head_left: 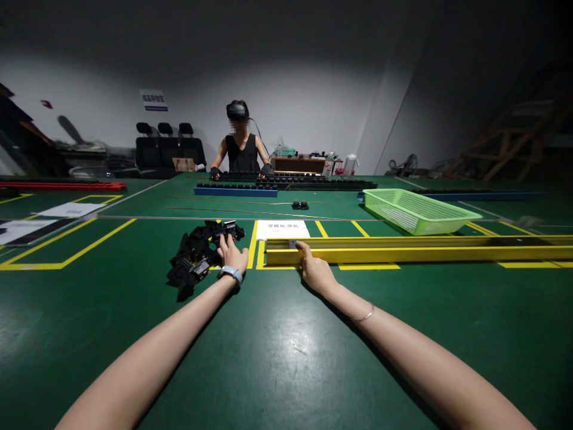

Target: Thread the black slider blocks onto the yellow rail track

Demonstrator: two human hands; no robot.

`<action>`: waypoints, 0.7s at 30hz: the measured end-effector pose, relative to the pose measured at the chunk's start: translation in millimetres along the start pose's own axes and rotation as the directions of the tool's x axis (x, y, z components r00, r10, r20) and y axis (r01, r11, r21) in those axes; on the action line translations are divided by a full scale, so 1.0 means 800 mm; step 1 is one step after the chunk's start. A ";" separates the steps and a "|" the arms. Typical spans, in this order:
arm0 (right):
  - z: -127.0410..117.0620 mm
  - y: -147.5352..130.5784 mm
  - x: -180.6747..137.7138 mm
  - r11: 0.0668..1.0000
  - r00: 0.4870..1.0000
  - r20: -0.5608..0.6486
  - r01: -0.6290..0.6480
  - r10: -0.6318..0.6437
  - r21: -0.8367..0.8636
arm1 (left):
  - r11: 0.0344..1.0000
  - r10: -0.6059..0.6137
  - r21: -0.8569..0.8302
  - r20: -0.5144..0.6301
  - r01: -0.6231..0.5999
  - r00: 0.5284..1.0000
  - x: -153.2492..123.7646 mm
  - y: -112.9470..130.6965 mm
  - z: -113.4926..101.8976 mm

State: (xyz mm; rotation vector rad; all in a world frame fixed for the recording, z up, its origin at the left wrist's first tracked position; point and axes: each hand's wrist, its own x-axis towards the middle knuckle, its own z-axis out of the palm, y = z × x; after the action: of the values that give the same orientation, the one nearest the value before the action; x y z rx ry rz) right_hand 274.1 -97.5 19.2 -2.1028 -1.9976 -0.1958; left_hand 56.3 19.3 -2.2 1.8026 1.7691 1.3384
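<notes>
My left hand point(231, 254) reaches into a pile of small black parts point(197, 257) on the green table, its fingers spread over the right side of the heap. My right hand point(314, 270) rests at the left end of a long yellow rail point(412, 251), its fingers curled against the rail's near edge beside a small grey piece point(292, 243) in the channel. A white label sheet point(282, 229) lies just behind both hands.
A green plastic basket point(416, 212) stands behind the rail at the right. Across the table a person point(242, 149) in black works at blue and black rails point(236, 190). Two small black parts point(299, 205) lie mid-table. Yellow tape lines point(67, 251) mark the surface.
</notes>
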 end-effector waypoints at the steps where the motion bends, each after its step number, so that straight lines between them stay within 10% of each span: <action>1: 0.000 0.001 0.000 1.000 1.000 0.004 0.017 -0.017 -0.011 | 1.000 0.007 0.018 0.010 -0.007 1.000 0.000 -0.001 0.000; 21: -0.006 -0.008 0.000 0.998 0.999 0.050 0.014 -0.010 -0.064 | 0.981 0.173 -0.089 -0.028 -0.175 0.985 0.004 -0.002 -0.002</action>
State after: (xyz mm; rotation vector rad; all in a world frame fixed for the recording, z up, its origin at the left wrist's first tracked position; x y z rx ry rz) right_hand 268.4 -98.1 24.2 -2.1554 -2.0589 -0.2152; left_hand 53.9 22.2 -1.0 1.9372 1.5625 1.4816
